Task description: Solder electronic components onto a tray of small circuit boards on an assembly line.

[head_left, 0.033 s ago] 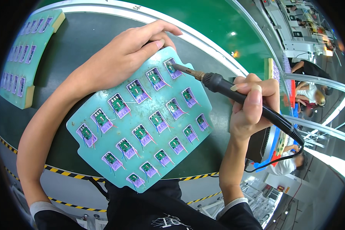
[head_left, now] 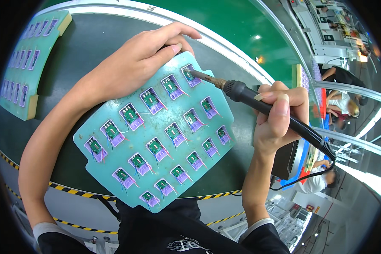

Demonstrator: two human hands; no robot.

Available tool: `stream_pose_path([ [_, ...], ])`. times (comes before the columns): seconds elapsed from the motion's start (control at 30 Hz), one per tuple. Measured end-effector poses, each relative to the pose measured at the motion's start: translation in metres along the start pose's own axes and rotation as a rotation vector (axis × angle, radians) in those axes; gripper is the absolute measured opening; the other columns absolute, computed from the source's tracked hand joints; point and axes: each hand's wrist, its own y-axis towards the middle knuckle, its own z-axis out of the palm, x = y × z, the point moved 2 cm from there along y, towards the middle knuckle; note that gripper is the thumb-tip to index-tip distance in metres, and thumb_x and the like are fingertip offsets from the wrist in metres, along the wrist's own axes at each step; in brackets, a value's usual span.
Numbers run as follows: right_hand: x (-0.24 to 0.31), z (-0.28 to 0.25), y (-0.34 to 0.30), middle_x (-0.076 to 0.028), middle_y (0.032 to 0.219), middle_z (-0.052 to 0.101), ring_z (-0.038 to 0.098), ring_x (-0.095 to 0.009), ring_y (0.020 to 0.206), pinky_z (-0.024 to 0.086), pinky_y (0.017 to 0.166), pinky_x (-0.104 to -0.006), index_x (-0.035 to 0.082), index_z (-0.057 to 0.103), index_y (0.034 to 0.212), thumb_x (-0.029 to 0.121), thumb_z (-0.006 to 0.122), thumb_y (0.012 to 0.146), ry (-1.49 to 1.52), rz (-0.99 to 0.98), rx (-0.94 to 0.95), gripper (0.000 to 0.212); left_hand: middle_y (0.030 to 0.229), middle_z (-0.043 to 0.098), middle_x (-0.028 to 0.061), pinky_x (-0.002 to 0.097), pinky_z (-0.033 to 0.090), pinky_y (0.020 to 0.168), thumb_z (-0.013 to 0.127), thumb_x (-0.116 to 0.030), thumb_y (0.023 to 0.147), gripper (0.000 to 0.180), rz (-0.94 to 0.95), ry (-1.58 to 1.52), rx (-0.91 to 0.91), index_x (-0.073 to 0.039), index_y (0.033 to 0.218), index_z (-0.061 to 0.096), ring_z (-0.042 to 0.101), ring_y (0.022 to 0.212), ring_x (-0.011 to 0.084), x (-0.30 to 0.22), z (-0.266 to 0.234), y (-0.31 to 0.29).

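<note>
My right hand (head_left: 279,114) is closed around the black grip of a soldering iron (head_left: 249,96), its cable trailing to the lower right. The iron's tip meets a small green circuit board (head_left: 187,73) in the top corner pocket of a turquoise tray (head_left: 114,163). Several rows of purple housings fill the tray, each with a green board and thin coloured wires. At the tray's upper edge, my left hand (head_left: 146,59) lies across the corner, fingers curled over the edge and index finger reaching outward. What is beneath its fingers is hidden.
A second turquoise tray (head_left: 40,55) with purple housings lies at the left on the dark work surface (head_left: 93,38). A pale metal rail (head_left: 224,42) borders the far side. Yellow-black tape (head_left: 72,191) marks the near edge. Other people (head_left: 343,103) sit at the right.
</note>
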Motion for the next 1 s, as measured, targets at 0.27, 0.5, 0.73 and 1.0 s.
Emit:
stream_pose_path([
  [0.27, 0.003, 0.000, 0.000, -0.011, 0.059, 0.059, 0.045, -0.009, 0.047, 0.046, 0.054, -0.0256, -0.001, 0.044, 0.071, 0.008, 0.053, 0.082, -0.003, 0.007, 0.017, 0.017, 0.095, 0.058, 0.0071, 0.0257, 0.040, 0.083, 0.033, -0.015, 0.095, 0.031, 0.002, -0.002, 0.002, -0.002, 0.123, 0.041, 0.054, 0.088, 0.0139, 0.000, 0.000, 0.000],
  [0.5, 0.006, -0.005, 0.000, -0.013, 0.059, 0.059, 0.041, -0.008, 0.045, 0.043, 0.050, -0.0242, -0.001, 0.044, 0.074, 0.009, 0.052, 0.083, 0.020, -0.078, -0.008, 0.016, 0.095, 0.058, 0.0070, 0.0258, 0.040, 0.083, 0.034, -0.015, 0.095, 0.032, -0.005, -0.010, 0.006, -0.002, 0.123, 0.041, 0.054, 0.088, 0.0140, 0.000, 0.000, 0.000],
  [0.73, 0.023, -0.024, 0.009, -0.009, 0.052, 0.049, 0.030, -0.004, 0.037, 0.026, 0.038, -0.0192, 0.000, 0.043, 0.076, 0.019, 0.052, 0.085, 0.058, -0.103, -0.057, 0.023, 0.095, 0.058, 0.0063, 0.0259, 0.040, 0.082, 0.034, -0.016, 0.095, 0.032, -0.022, -0.028, 0.020, -0.003, 0.124, 0.041, 0.054, 0.088, 0.0135, -0.003, 0.000, 0.001],
  [1.0, 0.014, -0.030, -0.002, -0.005, 0.048, 0.041, 0.027, -0.005, 0.036, 0.026, 0.038, -0.0202, 0.002, 0.043, 0.072, 0.018, 0.047, 0.084, 0.050, -0.037, -0.180, 0.021, 0.096, 0.059, 0.0057, 0.0242, 0.040, 0.082, 0.034, -0.016, 0.094, 0.034, -0.069, -0.058, 0.035, -0.002, 0.125, 0.040, 0.054, 0.088, 0.0113, -0.003, 0.001, 0.001],
])
